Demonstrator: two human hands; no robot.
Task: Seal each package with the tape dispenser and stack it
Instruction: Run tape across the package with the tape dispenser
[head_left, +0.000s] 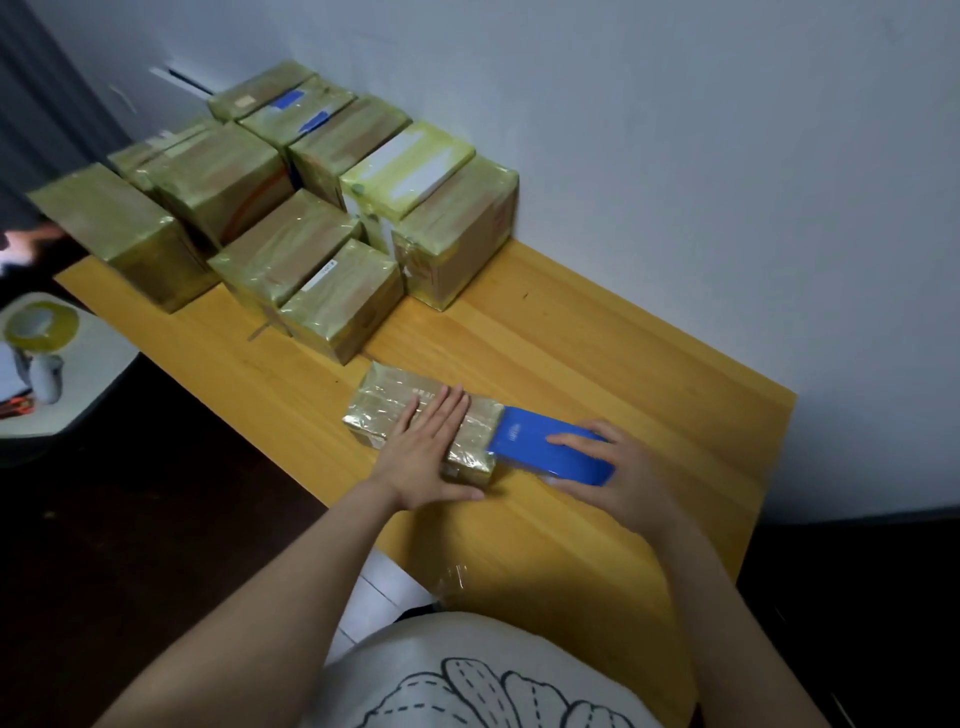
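Both hands are down on the worktop (597, 364), side by side, near-centre. The left hand (426, 447) lies flat w/ straight fingers, pressing on top of the tape-wrapped package (384, 405). The right hand (613, 467) grips the right end of the blue box (524, 441), index finger along the top and thumb at the near edge; a bit blurred, so the grip is a judgement.

Key relation: the wrapped package's long axis runs left-right across the worktop, its right end tipped slightly nearer. The blue box carries on along that line, its left end touching or tucked against the package's right end. Can't tell if they're 2 items or 1 box half-wrapped. Either way the blue part has no tape on it, so it prob. needs sealing next.

The tape dispenser (41, 338) is well apart, off the worktop to the far left, sitting on a white side surface (88, 384). That's the left hand's side, so the left is nearer for the reach, while the right keeps the box steady.

The stack of sealed packages (332, 218) is far-left against the wall, just beyond the wrapped package, again closer to the left hand.
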